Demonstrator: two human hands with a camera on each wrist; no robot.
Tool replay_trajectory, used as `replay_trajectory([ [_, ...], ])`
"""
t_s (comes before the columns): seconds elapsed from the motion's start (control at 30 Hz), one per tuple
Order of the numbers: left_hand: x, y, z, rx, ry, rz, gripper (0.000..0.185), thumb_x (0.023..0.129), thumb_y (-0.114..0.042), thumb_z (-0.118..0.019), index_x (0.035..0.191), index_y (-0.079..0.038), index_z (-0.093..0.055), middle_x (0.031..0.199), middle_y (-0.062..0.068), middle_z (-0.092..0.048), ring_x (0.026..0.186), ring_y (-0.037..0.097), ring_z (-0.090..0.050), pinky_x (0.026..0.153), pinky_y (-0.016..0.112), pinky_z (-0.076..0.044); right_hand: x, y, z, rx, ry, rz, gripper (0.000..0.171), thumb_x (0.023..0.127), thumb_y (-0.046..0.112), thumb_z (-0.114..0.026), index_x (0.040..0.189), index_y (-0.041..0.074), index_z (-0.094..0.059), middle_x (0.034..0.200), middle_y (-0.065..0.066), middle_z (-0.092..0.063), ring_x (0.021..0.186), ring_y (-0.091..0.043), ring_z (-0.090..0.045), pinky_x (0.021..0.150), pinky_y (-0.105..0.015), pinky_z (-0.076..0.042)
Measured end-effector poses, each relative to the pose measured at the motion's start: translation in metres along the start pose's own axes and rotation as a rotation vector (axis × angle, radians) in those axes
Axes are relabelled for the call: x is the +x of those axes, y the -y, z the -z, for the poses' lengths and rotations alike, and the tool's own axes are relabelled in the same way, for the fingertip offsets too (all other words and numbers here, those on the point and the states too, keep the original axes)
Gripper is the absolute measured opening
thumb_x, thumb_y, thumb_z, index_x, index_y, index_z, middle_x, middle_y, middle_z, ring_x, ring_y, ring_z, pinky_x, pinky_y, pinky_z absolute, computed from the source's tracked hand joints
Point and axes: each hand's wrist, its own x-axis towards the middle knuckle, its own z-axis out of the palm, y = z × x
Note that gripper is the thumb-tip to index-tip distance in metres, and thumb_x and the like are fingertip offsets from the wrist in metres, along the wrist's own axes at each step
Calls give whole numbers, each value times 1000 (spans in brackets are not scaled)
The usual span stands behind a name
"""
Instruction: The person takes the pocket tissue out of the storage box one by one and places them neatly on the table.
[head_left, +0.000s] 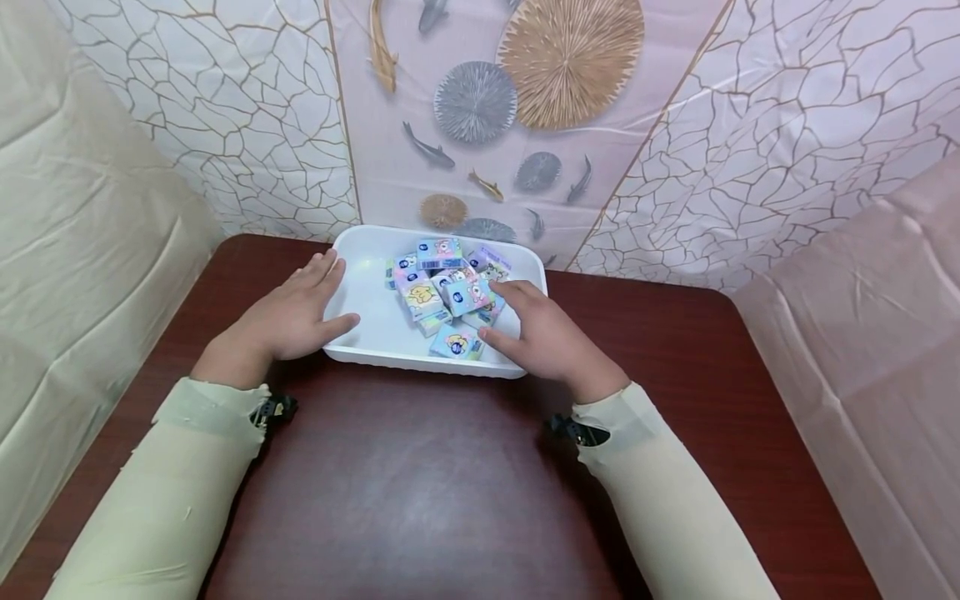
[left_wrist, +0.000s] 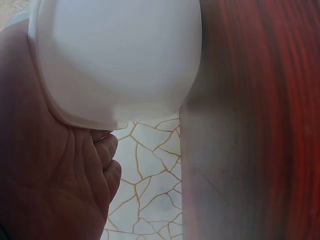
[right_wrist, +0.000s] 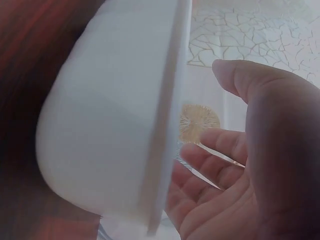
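Left hand (head_left: 288,321) flat, fingers straight vs left rim of white plastic tray (head_left: 375,333) at far table edge, right hand (head_left: 543,337) relaxed over pastel tissue packs (head_left: 450,292), gripping nothing; risk: uneven push skews tray, packs spill.

The packets (head_left: 450,292) in the tray (head_left: 375,329) carry print too small to read.

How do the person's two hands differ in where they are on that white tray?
The left hand lies flat on the white tray's outer left rim, thumb over the edge. The right hand reaches inside the tray, fingertips at the colourful packets. Both have relaxed fingers and grip nothing.
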Motion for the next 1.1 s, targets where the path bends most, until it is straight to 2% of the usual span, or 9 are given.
replay_trajectory([
  [0.27,0,0,1,-4,-3,-2,101,113,-65,-47,180,-5,-2,191,16,6,178,42,3,144,63,-9,8,4,7,11,18,-29,81,106,50,-74,173,16,-45,174,-11,-49,157,-31,-54,131,-56,-46],
  [0.47,0,1,1,-9,-6,-5,100,113,-64,-47,180,-5,-2,191,16,6,178,42,3,144,62,-9,17,5,13,19,14,-21,75,106,48,-76,170,18,-52,165,-9,-55,142,-33,-66,117,-53,-58],
  [0.67,0,2,0,-3,-6,-7,100,113,-65,-46,180,-5,-2,191,16,6,178,41,3,144,62,-9,27,3,17,31,16,29,65,107,44,-75,164,17,-59,158,-10,-58,136,-35,-69,111,-52,-62],
  [0.8,0,1,0,-7,-7,-9,100,113,-64,-47,180,-5,-2,191,16,6,178,41,3,144,62,-9,34,5,21,26,41,33,60,107,44,-75,160,17,-64,159,-10,-58,136,-33,-68,113,-53,-62],
  [0.93,0,2,0,-4,-10,-10,100,113,-64,-47,180,-5,-3,191,16,5,178,41,3,144,62,-9,41,8,24,17,62,26,56,107,42,-76,157,18,-67,166,-11,-54,142,-31,-64,120,-54,-57],
  [1.1,0,2,0,-4,-13,-12,100,113,-63,-47,180,-5,-3,191,16,5,178,41,2,144,61,-10,51,13,23,-21,68,59,49,108,36,-75,153,17,-70,167,-12,-54,145,-30,-61,124,-52,-54],
])
